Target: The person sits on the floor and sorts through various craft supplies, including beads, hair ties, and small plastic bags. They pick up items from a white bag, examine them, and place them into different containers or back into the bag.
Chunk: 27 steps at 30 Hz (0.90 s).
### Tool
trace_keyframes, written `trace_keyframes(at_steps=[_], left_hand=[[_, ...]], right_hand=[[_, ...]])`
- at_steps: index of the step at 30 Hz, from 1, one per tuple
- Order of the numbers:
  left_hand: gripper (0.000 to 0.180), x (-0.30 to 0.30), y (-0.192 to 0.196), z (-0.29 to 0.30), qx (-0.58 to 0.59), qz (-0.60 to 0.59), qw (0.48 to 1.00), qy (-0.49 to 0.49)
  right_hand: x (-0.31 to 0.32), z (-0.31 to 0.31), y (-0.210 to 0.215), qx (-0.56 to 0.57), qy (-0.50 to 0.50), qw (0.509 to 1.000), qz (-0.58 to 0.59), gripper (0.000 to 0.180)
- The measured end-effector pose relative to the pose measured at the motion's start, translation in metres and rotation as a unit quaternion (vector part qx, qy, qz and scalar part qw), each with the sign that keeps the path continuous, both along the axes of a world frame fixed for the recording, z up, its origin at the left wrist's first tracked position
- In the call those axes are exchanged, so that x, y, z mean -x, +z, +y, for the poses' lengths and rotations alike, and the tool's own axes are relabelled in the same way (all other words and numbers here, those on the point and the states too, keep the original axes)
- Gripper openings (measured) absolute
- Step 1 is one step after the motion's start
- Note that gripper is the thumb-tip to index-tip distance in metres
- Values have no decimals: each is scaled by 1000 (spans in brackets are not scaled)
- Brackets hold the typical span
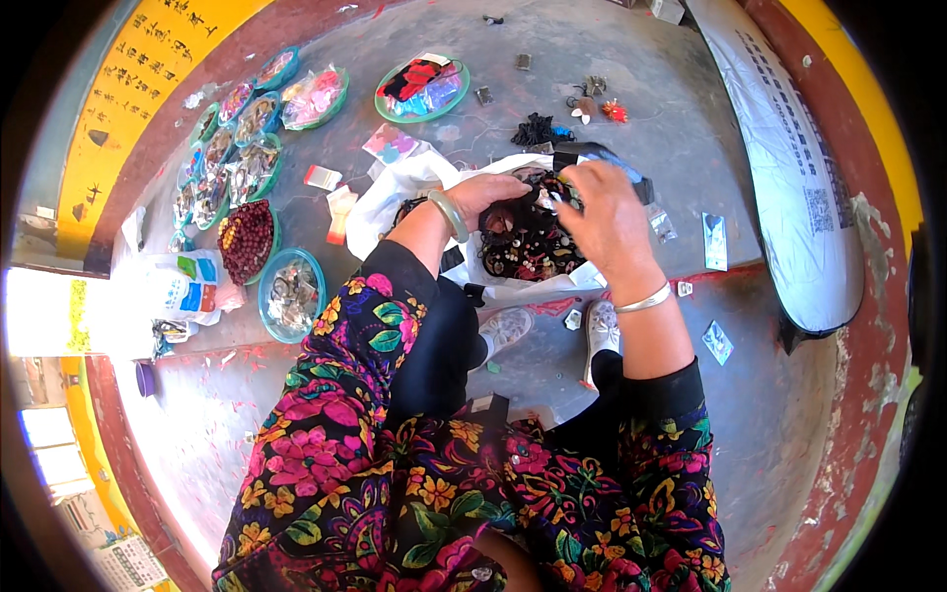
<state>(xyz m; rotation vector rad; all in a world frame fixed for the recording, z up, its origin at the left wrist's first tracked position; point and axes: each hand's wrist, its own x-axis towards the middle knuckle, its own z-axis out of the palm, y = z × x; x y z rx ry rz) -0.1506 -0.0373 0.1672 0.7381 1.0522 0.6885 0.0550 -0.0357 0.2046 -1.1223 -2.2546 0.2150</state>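
Observation:
An opened white bag point(400, 183) lies in front of my feet, full of a tangled heap of black cords and small beaded trinkets point(533, 237). At the heap's left side is my left hand point(485, 195), its fingers closed at the trinkets; what they grip is hidden. My right hand point(604, 212) comes in from the right, above the heap. Its thumb and fingers pinch together at a small pale piece I cannot make out. A bangle circles each wrist.
Round basins of packaged trinkets point(293, 294) crowd the left. Farther off, a green basin point(422, 89) holds red and black items. Black cords point(539, 130) and small packets point(715, 242) are scattered on the floor. A long white printed sack point(779, 168) runs along the right.

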Motion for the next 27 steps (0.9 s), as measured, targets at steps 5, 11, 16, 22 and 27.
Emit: trace_keyframes(at_steps=[5, 11, 16, 22, 27], left_hand=[[30, 0, -6, 3, -33, -14, 998, -48], [40, 8, -5, 5, -20, -4, 994, -104], [36, 6, -12, 3, -45, 102, 989, -101], [33, 2, -22, 3, -143, 232, 945, -179], [29, -2, -7, 8, -170, 309, 923, -155]], right_hand=[[17, -13, -9, 70, 55, 994, -59, 39], [1, 13, -18, 177, -32, 978, 103, 27], [-18, 22, -6, 494, -29, 763, 417, 26], [-19, 20, 0, 539, -17, 694, 477, 29], [-22, 22, -6, 537, -3, 693, 481, 30]])
